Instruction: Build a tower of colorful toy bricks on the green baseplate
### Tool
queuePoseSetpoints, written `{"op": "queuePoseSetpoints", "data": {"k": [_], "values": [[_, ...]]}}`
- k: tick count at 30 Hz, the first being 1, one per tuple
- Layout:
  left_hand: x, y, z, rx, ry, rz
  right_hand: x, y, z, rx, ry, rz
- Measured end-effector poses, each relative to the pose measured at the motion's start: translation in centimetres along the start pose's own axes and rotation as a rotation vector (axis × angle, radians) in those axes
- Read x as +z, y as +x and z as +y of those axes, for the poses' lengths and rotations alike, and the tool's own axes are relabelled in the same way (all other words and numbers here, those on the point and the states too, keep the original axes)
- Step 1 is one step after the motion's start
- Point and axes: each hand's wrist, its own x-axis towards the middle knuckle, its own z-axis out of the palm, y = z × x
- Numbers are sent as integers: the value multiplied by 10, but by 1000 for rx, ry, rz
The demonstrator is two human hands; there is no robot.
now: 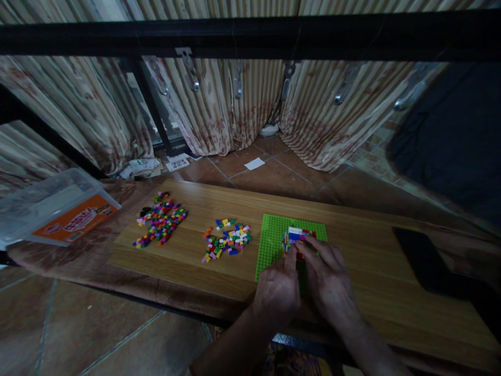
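Note:
A small structure of stacked toy building bricks [295, 235], in white, blue, red and yellow, stands on a green studded baseplate [270, 235]. My left hand [278, 290] is at its near side, fingers curled, with the index finger and thumb area against the bricks. From the right, my right hand [329, 271] reaches over the structure with bent fingers touching its top and side. Both hands are closed about it, and they hide its near part. Whether a loose brick is between the fingertips is too small to tell.
Left of the baseplate lies a loose pile of bricks [230, 239], and farther left a denser pile [162, 222]. A clear plastic box [62, 209] with an orange label sits at the far left. A black flat object [426, 261] lies at the wooden board's [368, 261] right.

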Motion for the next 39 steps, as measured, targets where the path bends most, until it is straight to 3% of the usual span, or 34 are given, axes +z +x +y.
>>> {"op": "queuePoseSetpoints", "data": {"k": [6, 13, 19, 24, 29, 34, 39], "values": [[-1, 3, 0, 28, 30, 32, 4, -3, -3, 27, 2, -1], [-3, 2, 0, 19, 60, -28, 13, -8, -3, 73, -14, 43], [-13, -21, -4, -12, 0, -2, 2, -12, -5, 92, 49, 54], [-31, -61, -28, -153, -112, 107, -9, -36, -21, 140, 148, 172], [-53, -86, -64, -325, -73, 253, -12, -67, -33, 171, 208, 133], [-72, -91, -88, -487, 7, 348, -6, -90, -36, 147, 234, 79], [-78, -84, -100, -589, 29, 417, 5, -93, -47, 107, 240, 35]]}}
